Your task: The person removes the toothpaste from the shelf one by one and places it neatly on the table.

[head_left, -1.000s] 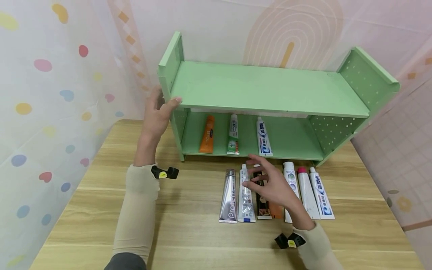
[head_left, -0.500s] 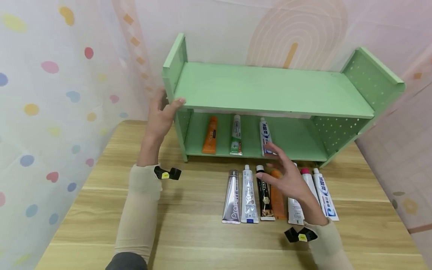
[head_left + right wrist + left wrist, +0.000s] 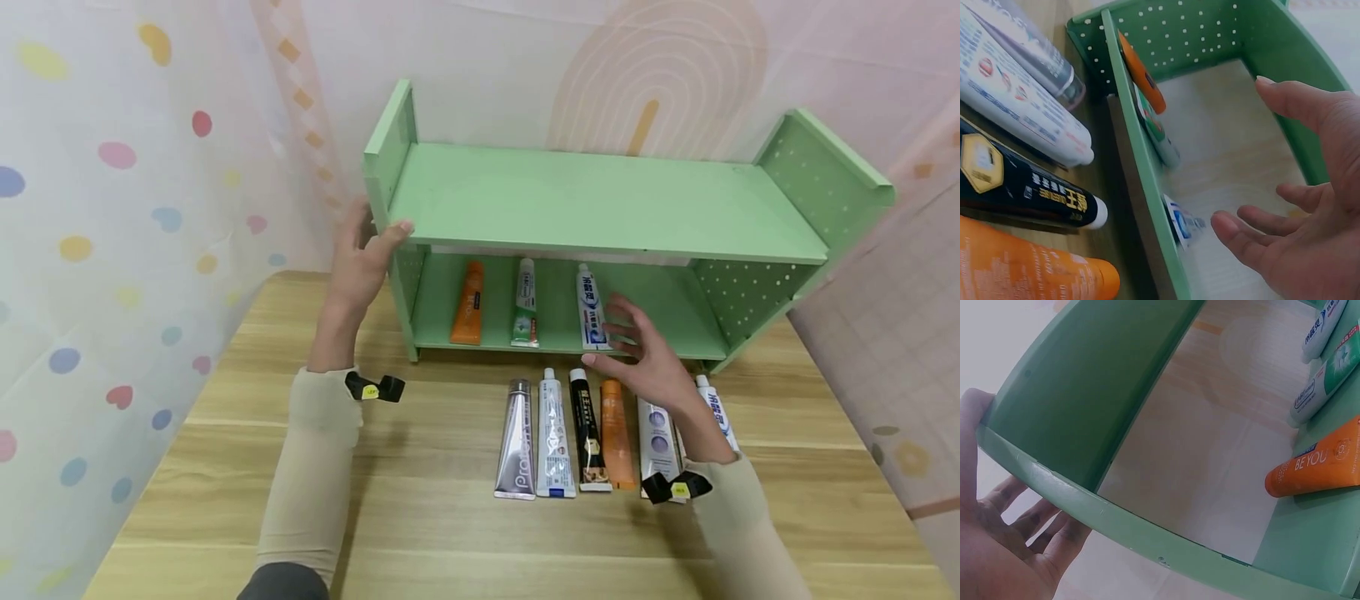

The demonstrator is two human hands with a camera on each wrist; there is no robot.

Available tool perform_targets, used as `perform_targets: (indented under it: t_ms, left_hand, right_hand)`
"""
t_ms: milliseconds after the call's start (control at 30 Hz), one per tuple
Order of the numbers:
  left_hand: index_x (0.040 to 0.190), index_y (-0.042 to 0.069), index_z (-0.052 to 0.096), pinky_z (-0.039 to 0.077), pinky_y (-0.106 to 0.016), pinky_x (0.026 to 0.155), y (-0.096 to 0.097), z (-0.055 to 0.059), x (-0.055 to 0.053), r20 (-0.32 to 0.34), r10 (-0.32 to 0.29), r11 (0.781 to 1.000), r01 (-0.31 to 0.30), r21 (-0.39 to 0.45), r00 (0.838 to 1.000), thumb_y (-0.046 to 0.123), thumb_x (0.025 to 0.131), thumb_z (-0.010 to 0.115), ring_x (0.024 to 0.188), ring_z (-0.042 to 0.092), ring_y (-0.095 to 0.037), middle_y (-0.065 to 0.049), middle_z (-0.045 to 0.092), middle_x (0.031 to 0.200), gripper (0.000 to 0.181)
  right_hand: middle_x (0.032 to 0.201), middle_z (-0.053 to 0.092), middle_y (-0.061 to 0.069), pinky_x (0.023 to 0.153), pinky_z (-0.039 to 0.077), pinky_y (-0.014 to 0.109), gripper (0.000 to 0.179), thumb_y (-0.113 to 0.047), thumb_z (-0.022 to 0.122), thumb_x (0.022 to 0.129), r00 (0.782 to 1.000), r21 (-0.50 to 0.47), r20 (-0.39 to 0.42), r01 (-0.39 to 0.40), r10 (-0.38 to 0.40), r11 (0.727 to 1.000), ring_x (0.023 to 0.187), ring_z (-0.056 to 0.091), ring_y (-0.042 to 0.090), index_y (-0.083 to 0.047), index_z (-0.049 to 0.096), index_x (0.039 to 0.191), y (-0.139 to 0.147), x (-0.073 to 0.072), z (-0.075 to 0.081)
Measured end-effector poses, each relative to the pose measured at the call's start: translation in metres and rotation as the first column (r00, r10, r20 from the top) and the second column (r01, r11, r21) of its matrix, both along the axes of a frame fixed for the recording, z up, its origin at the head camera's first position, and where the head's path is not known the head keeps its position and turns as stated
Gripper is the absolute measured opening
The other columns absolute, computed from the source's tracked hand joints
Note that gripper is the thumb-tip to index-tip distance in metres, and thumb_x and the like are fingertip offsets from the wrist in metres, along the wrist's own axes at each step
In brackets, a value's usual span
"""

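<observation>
While our left hand (image 3: 358, 268) grips the shelf (image 3: 600, 200), we see orange tube (image 3: 468, 310), green-white tube (image 3: 525, 307), blue-white tube (image 3: 591, 307) inside, our right hand (image 3: 651, 357) spread near the last.

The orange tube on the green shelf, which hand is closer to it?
Left. The left hand grips the end of the green shelf nearest the orange tube; the right hand is farther off, over by the shelf's blue-and-white tube.
</observation>
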State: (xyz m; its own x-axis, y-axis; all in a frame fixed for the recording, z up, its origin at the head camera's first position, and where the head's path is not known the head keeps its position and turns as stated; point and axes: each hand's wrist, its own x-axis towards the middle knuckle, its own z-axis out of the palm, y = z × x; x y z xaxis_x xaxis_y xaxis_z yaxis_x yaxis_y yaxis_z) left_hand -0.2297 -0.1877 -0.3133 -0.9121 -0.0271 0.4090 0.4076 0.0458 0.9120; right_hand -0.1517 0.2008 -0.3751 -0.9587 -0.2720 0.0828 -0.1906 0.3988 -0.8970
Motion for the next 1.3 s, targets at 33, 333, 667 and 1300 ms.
perform_targets:
  t_ms: [33, 333, 667, 1300]
  left_hand:
    - [0.144, 0.021, 0.052, 0.048, -0.043, 0.097, 0.0, 0.0, 0.0, 0.002, 0.003, 1.0, -0.003, -0.001, 1.0, 0.029, 0.094, 0.068, 0.12, 0.057, -0.023, -0.007, 0.057, 0.138, 0.054]
    - [0.144, 0.021, 0.053, 0.048, -0.043, 0.098, 0.002, -0.001, 0.001, 0.013, 0.02, 1.0, -0.02, -0.021, 1.0, 0.03, 0.094, 0.068, 0.119, 0.056, -0.021, -0.005, 0.058, 0.138, 0.053]
    - [0.144, 0.02, 0.053, 0.046, -0.048, 0.101, 0.0, 0.0, 0.0, -0.011, 0.018, 1.0, -0.018, -0.024, 1.0, 0.031, 0.093, 0.068, 0.121, 0.056, -0.022, -0.007, 0.058, 0.14, 0.054]
    - [0.147, 0.022, 0.051, 0.045, -0.053, 0.104, -0.001, -0.001, -0.001, -0.003, 0.006, 1.0, -0.006, -0.005, 1.0, 0.031, 0.093, 0.068, 0.124, 0.055, -0.023, -0.008, 0.056, 0.142, 0.057]
  right_hand:
    - [0.167, 0.028, 0.017, 0.119, 0.034, 0.06, 0.095, -0.02, 0.077, 0.093, 1.0, -0.004, 0.006, 0.0, 0.0, 1.0, 0.147, 0.038, 0.043, -0.02, 0.015, 0.165, 0.001, -0.003, 0.0]
    - [0.163, 0.033, 0.022, 0.115, 0.039, 0.059, 0.093, -0.013, 0.074, 0.094, 0.997, -0.049, 0.083, 0.008, -0.004, 0.999, 0.144, 0.041, 0.046, -0.015, 0.013, 0.165, 0.012, -0.026, 0.004]
    - [0.157, 0.044, 0.017, 0.111, 0.043, 0.056, 0.088, -0.024, 0.074, 0.094, 0.979, 0.048, 0.175, 0.098, -0.104, 0.994, 0.14, 0.047, 0.039, -0.018, 0.021, 0.164, 0.011, -0.051, 0.003]
    - [0.145, 0.056, 0.026, 0.106, 0.049, 0.054, 0.081, -0.018, 0.078, 0.09, 0.966, 0.237, 0.109, 0.205, -0.236, 0.949, 0.132, 0.055, 0.042, -0.002, 0.037, 0.157, -0.003, -0.078, -0.009]
